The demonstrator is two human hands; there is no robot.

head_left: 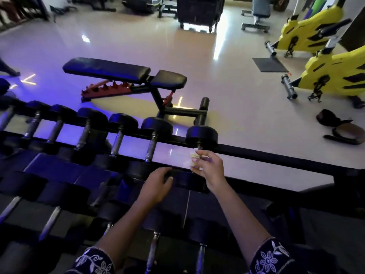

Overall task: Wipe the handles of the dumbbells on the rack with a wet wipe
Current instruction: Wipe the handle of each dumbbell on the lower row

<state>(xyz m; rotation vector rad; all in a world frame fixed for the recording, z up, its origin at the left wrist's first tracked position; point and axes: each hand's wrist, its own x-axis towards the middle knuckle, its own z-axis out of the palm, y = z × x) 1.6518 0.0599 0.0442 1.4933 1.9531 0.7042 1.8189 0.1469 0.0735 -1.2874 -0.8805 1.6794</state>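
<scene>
Wet wipe (192, 157) pinched in right hand's (208, 165) grip at dumbbell handle (199, 144); left hand (157, 183) rests loose-fingered nearby.

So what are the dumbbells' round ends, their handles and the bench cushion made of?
The round ends look like matte black rubber: dull, no glint. The handles look like bare metal: grey, catching light. The bench cushion seems vinyl or leather: smooth, softly shiny.

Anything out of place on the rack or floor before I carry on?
Nothing on the rack: the top-row dumbbells sit evenly. The one stray item is a pair of dark sandals lying loose on the floor beyond the rack, near the yellow bikes.
</scene>
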